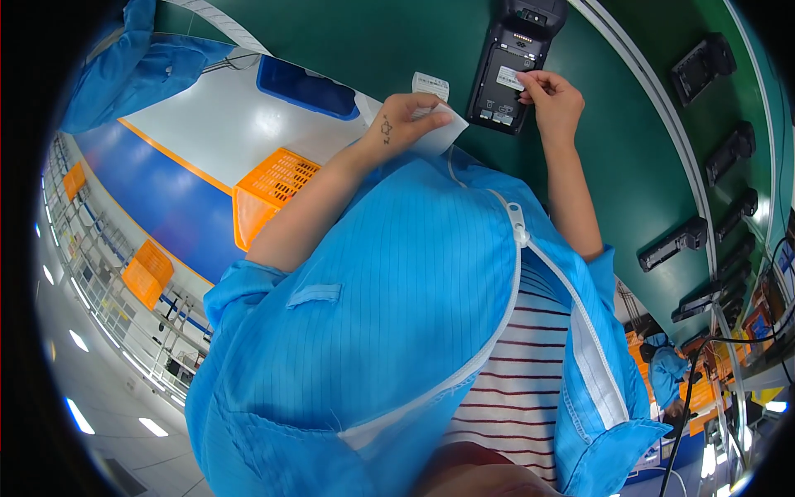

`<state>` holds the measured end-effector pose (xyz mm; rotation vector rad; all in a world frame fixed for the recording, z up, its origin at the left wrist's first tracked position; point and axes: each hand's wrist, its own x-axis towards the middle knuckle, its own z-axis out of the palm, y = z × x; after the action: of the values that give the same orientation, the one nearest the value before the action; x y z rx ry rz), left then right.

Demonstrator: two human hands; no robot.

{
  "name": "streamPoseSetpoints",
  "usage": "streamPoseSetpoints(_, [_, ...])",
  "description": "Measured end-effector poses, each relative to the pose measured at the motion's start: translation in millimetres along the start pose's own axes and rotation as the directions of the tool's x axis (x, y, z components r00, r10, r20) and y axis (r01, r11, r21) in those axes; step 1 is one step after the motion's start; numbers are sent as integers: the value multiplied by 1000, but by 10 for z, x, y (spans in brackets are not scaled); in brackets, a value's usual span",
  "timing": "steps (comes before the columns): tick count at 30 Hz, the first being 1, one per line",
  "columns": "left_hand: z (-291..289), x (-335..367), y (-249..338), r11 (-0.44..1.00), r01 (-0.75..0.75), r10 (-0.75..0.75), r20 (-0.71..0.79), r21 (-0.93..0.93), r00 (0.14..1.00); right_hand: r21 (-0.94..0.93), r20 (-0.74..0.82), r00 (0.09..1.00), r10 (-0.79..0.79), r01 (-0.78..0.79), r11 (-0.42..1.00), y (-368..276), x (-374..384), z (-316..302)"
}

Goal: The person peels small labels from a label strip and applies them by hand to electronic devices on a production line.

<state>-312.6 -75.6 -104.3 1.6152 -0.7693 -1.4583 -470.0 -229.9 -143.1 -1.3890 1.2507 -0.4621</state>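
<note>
A black handheld terminal [507,56] lies face down on the green work surface, its back side showing contacts and a recessed bay. A small white label [509,79] with printing is on or just over that bay. My right hand [556,103] has its thumb and forefinger pinched at the label's right edge; whether the label is fully stuck down, I cannot tell. To the left of the terminal, my left hand [406,126] is closed on a strip of white label paper [444,137]. Another printed label [431,86] shows on the paper above its fingers.
Several more black terminals [729,153] stand along the rail at the right. A blue bin [308,89] and an orange basket [277,178] are at the left. Another person's blue sleeve [153,70] is at the upper left. A black cable [689,389] hangs at the lower right.
</note>
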Motion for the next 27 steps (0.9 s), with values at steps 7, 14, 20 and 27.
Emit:
streamPoseSetpoints(7, [43,24,41,999,-26,26,-17,24,1000,-226,4,1000,-2,3,974,-133,-10,17])
streamPoseSetpoints(14, [116,97,47,991,-41,61,-152,130,987,-886,13,996,-90,54,462,-416,-33,18])
streamPoseSetpoints(20, [290,155,26,993,39,-57,-168,-110,984,439,393,918,49,-234,867,-197,-459,102])
streamPoseSetpoints(27, [362,124,208,937,117,-158,-100,-330,982,520,262,965,0,-141,843,-182,-549,78])
